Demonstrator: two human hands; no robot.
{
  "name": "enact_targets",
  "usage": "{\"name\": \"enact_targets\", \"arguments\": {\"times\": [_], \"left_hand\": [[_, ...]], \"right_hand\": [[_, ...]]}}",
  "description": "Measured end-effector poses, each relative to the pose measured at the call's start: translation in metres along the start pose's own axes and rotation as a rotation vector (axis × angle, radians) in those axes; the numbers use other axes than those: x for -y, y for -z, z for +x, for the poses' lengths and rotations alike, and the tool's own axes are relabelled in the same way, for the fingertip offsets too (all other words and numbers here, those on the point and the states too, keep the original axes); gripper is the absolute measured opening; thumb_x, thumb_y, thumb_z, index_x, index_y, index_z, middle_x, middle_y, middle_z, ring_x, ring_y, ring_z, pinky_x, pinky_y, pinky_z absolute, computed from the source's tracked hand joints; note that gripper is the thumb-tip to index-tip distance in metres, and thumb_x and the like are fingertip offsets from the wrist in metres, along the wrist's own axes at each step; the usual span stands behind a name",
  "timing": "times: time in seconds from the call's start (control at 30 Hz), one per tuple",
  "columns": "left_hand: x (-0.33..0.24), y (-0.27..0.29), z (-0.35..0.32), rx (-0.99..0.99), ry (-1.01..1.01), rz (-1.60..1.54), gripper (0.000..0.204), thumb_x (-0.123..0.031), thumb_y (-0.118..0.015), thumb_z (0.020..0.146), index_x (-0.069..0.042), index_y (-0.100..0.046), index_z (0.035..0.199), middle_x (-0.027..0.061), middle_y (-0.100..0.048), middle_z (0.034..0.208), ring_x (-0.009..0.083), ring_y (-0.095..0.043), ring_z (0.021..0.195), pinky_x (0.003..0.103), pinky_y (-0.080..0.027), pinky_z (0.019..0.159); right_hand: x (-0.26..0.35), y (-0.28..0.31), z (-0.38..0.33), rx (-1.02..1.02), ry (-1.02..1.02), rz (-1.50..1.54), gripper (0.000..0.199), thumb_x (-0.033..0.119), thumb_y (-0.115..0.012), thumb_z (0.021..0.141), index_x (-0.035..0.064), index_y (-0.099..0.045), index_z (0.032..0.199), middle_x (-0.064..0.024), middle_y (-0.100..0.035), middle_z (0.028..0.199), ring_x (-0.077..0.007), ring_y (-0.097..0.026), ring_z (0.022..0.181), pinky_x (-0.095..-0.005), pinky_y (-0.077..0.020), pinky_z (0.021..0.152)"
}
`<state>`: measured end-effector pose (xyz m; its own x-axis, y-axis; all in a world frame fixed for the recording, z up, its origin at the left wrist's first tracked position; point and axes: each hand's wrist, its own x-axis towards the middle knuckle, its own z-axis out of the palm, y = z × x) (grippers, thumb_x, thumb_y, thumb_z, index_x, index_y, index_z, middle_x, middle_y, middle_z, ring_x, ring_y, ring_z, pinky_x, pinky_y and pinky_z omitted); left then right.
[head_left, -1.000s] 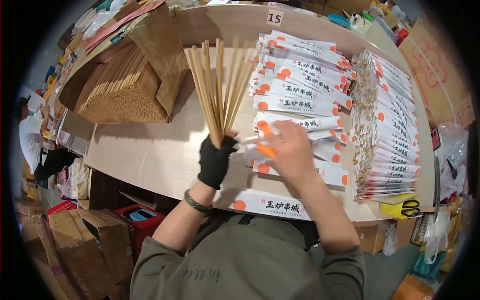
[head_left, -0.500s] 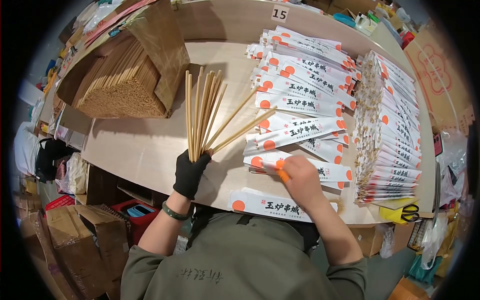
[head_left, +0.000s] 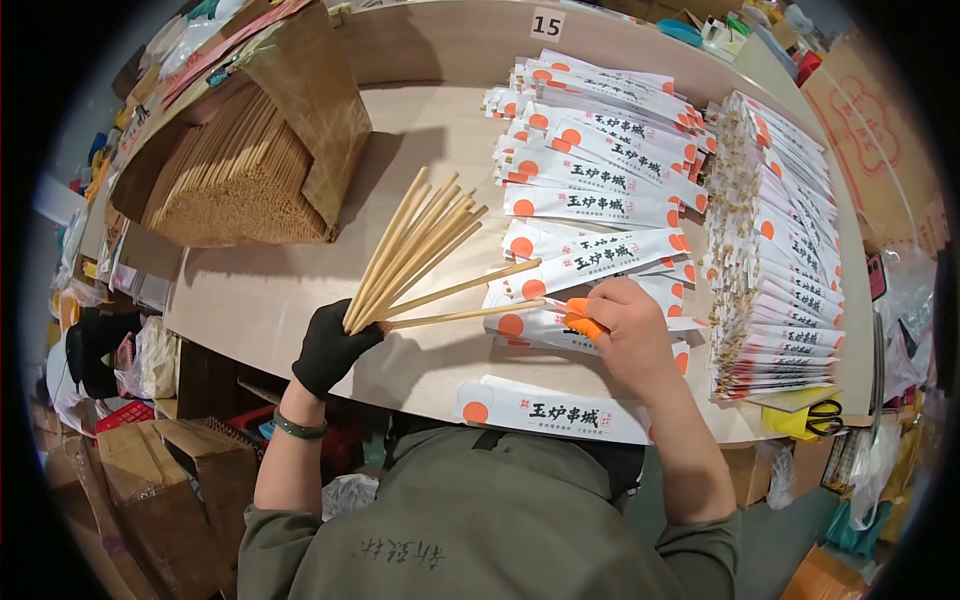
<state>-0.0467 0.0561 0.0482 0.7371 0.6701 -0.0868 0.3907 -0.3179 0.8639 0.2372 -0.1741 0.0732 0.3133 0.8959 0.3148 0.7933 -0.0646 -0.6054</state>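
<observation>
A fan of wooden chopsticks is gripped at its lower end by my left hand, which wears a black fingerless-looking glove. Two of them splay out to the right, and the lower one points at my right hand. That hand, with orange covers on its fingertips, pinches a white paper chopstick sleeve, mostly hidden behind my fingers. The lower chopstick's tip meets the sleeve's left end; I cannot tell how far inside it is. Beneath lie stacked white sleeves with orange dots. Another flat sleeve rests at the table's front edge.
An open cardboard box packed with chopsticks stands at the back left of the table. Sleeved chopsticks lie in piles at centre right, with a taller stack farther right. Black-handled scissors sit at the right front corner.
My left hand has moved left and slightly down, and the chopstick fan leans more to the right. My right hand has shifted right with a sleeve, and one chopstick tip now meets it.
</observation>
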Motion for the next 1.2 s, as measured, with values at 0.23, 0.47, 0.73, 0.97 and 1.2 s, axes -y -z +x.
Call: {"name": "enact_targets", "arguments": {"times": [0.23,0.47,0.73,0.97,1.2], "left_hand": [[-0.012,0.01,0.006,0.046,0.097,-0.107,0.011,-0.01,-0.069,0.078,-0.002,-0.064,0.083,0.0,-0.062,0.074,0.0077,-0.055,0.07,0.026,-0.046,0.065],[-0.012,0.01,0.006,0.061,0.108,-0.172,0.014,-0.012,-0.071,0.079,-0.002,-0.063,0.082,-0.002,-0.06,0.073,0.0057,-0.052,0.068,0.025,-0.044,0.062],[-0.013,-0.011,0.017,0.03,-0.072,-0.11,0.016,-0.014,-0.068,0.084,-0.001,-0.063,0.092,0.0025,-0.064,0.079,0.0093,-0.058,0.072,0.026,-0.048,0.065],[-0.058,-0.103,0.035,-0.158,-0.042,-0.502,0.03,-0.029,-0.057,0.093,-0.004,-0.065,0.107,0.0046,-0.066,0.088,0.0091,-0.06,0.074,0.024,-0.047,0.065],[-0.022,-0.086,0.035,-0.384,0.061,-0.185,0.018,-0.02,-0.068,0.084,-0.003,-0.069,0.088,0.0011,-0.062,0.066,0.0074,-0.053,0.058,0.024,-0.042,0.054]], "right_hand": [[0.01,0.009,0.005,0.005,-0.136,0.116,0.014,0.005,-0.075,0.07,0.0011,-0.066,0.08,-0.0076,-0.054,0.074,-0.0213,-0.054,0.07,-0.0306,-0.0432,0.061],[0.006,0.004,0.0,-0.034,-0.24,0.344,0.013,0.005,-0.075,0.071,0.0048,-0.069,0.083,-0.0042,-0.054,0.071,-0.0185,-0.052,0.068,-0.0295,-0.0403,0.058],[0.018,-0.002,0.012,-0.068,0.181,-0.092,0.014,0.01,-0.07,0.072,0.0051,-0.07,0.086,-0.0049,-0.058,0.075,-0.0206,-0.056,0.073,-0.0301,-0.044,0.062],[0.026,-0.033,0.039,-0.108,0.349,-0.348,0.035,0.017,-0.07,0.07,0.0051,-0.066,0.102,-0.006,-0.055,0.077,-0.0243,-0.055,0.075,-0.036,-0.0448,0.068],[0.003,-0.053,-0.018,0.13,0.325,-0.413,0.021,0.008,-0.068,0.07,0.0009,-0.062,0.089,-0.0083,-0.053,0.079,-0.0246,-0.054,0.076,-0.0349,-0.0449,0.065]]}}
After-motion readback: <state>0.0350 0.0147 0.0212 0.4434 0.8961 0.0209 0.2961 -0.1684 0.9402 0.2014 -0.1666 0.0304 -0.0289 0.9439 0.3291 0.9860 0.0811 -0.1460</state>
